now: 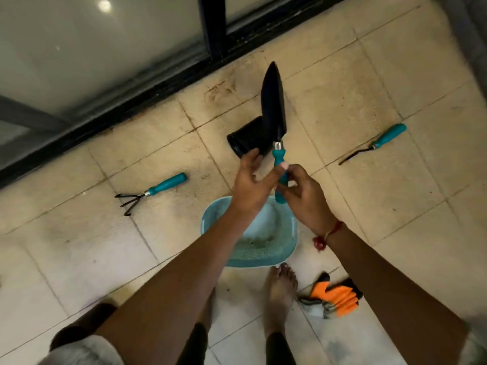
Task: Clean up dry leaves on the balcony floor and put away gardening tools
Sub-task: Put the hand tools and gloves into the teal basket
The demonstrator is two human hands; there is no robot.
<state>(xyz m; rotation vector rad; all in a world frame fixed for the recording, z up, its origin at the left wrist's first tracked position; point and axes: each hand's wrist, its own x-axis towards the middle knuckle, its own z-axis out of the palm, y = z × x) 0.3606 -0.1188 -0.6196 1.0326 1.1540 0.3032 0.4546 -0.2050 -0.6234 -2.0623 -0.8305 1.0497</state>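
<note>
**A:** Where does the view look from?

**B:** From the person's head, high over the floor (pixel 395 83) and tipped steeply down. The lens is wide, so the tile lines bow.

**A:** Which way does it face?

**B:** Forward, toward the glass door (pixel 79 48) running from 9 to 12 o'clock. The person's own foot (pixel 280 291) sits at 6.

**A:** How near is it?

**B:** At arm's length. The forearms enter from 7 and 4 o'clock. The left hand (pixel 250 180) and right hand (pixel 305 193) meet at the trowel (pixel 272 106) handle, near centre.
</note>
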